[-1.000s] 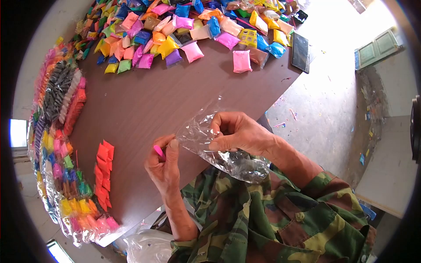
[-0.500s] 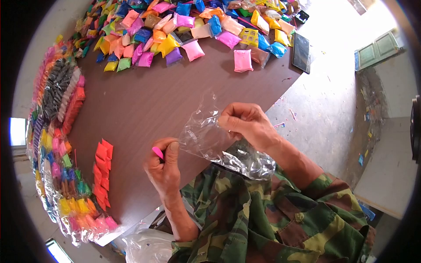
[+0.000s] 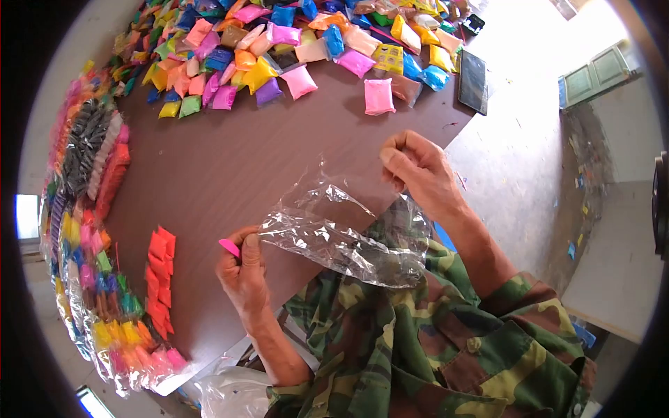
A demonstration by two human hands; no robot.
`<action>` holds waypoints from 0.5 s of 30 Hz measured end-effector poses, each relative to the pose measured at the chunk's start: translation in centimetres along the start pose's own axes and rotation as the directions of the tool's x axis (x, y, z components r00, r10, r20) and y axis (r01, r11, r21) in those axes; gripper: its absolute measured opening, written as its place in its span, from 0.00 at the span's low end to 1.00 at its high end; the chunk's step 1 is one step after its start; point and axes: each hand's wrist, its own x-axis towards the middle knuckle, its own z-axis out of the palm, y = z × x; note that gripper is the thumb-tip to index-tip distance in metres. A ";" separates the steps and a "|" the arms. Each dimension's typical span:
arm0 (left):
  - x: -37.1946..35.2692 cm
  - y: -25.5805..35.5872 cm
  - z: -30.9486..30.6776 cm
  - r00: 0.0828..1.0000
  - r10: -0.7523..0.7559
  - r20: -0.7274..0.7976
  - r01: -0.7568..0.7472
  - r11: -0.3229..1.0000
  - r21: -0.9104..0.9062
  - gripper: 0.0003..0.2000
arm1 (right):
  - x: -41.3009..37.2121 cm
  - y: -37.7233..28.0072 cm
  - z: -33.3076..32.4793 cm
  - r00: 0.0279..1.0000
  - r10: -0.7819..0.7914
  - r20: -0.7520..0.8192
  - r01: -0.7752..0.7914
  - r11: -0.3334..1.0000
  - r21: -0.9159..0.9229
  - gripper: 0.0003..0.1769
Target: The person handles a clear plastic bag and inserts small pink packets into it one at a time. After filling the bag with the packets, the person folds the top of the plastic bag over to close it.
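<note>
Right hand [image 3: 421, 171] shifted outward; beyond bag [image 3: 334, 245], packet heap [image 3: 284, 35], apparently phone [image 3: 472, 81].

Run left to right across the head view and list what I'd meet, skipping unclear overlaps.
Grey packets → red packets → left hand → clear plastic bag → black phone → green panel.

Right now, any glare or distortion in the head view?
Head view: pale grey floor washes out to white toward the upper right; head view: bright glints streak the clear, crinkled plastic bag; head view: fisheye curvature, picture corners black.
</note>
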 end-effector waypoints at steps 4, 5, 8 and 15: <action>0.3 -0.7 -0.5 0.999 -0.011 0.042 0.012 0.999 -0.033 0.10 | 0.8 2.0 0.0 0.932 -0.362 0.025 0.347 0.866 -0.360 0.09; 0.3 -0.8 -0.6 0.999 -0.016 0.046 0.018 0.999 -0.031 0.10 | 0.8 2.0 0.2 0.922 -0.380 0.076 0.369 0.801 -0.472 0.09; 0.5 -0.7 -1.0 0.999 -0.018 0.050 0.017 1.000 0.017 0.09 | 0.9 2.4 1.5 0.876 -0.438 0.202 0.445 0.573 -0.688 0.12; 0.1 -0.7 -2.2 0.999 -0.011 -0.037 0.018 0.979 0.203 0.12 | 1.5 3.0 2.8 0.906 -0.374 0.198 0.410 0.659 -0.630 0.07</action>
